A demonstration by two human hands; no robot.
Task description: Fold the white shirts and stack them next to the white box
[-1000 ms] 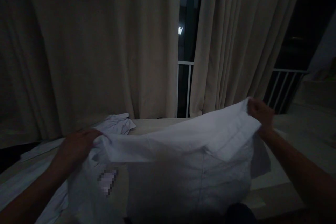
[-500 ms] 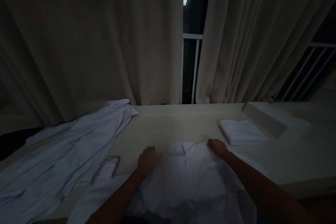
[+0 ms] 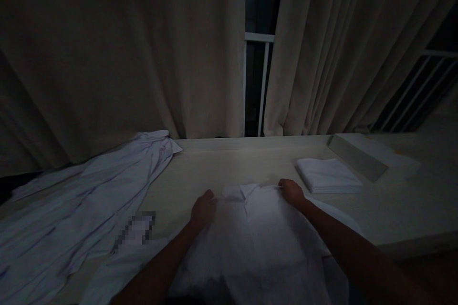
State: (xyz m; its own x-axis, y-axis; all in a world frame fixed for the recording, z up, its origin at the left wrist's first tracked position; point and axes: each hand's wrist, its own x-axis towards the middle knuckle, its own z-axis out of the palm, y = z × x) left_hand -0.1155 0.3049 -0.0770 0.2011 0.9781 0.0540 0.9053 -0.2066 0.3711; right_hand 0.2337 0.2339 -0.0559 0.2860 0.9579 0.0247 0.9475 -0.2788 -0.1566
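A white shirt [image 3: 257, 233] is spread over the near edge of the table, its upper end with what looks like a collar facing away from me. My left hand [image 3: 203, 209] is closed on its upper left corner. At the upper right corner, my right hand [image 3: 292, 192] pinches the cloth between thumb and fingers. The top edge runs fairly taut from one hand to the other. Part of the shirt spreads out under both forearms, and its lower end lies in shadow close to my body.
Another white garment [image 3: 107, 190] lies loosely along the table's left side. A pixelated flat object [image 3: 136, 231] rests beside it. On the right are a neatly folded white cloth [image 3: 329, 175] and a pale box-like object [image 3: 361, 155]. Beige curtains [image 3: 200, 57] hang behind the pale table [image 3: 222, 162].
The shirt's top edge is straighter and tauter between my hands, and its collar area has shifted a little. The whole view has moved slightly; both hands keep their hold.
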